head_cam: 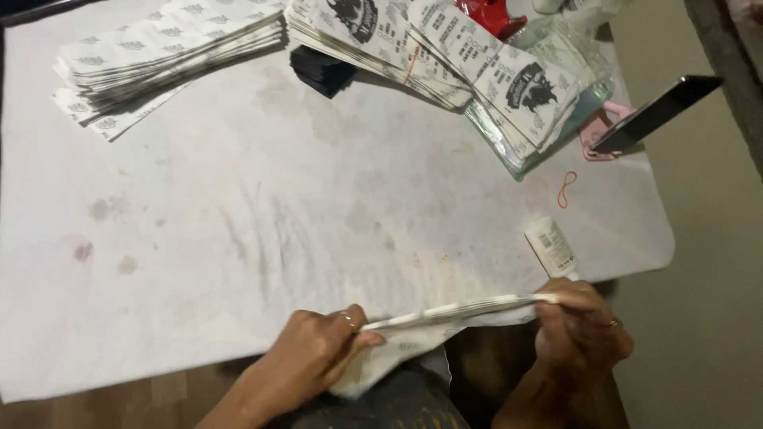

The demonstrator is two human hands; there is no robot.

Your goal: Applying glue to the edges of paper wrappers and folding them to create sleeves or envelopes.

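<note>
My left hand [318, 353] and my right hand [580, 326] each pinch one end of a flat stack of printed paper sheets [457, 311], held edge-on just over the near edge of the white stained table [318, 206]. A loose white sheet [397, 353] droops below the stack toward my lap. A ring shows on each hand. A small white glue bottle [550, 248] lies on the table just beyond my right hand.
A fanned pile of printed sheets [159, 56] lies at the far left, more printed bundles [445, 48] at the far middle and right. A phone [656, 115] leans on a pink stand. An orange rubber band [566, 189] lies near the right edge.
</note>
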